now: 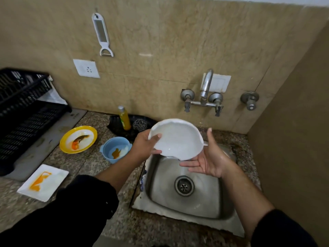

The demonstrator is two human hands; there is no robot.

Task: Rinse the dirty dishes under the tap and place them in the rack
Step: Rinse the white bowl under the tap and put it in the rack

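My left hand [145,145] grips the left rim of a round white plate [178,138], tilted over the back of the steel sink [204,207]. My right hand [208,157] is wet, palm up, fingers spread, just under and beside the plate's lower right edge, holding nothing. The tap [206,86] rises from the wall above the plate; I see no water stream. On the counter to the left lie a yellow plate [67,145], a blue bowl [110,148] and a square white plate [51,184], all smeared orange. The black dish rack [23,107] stands at the far left.
A yellow soap bottle [124,118] and a steel scrubber [139,124] sit in a black tray behind the bowl. A grey mat [53,139] lies under the rack. A peeler [102,34] hangs on the wall, and a side wall closes in on the right.
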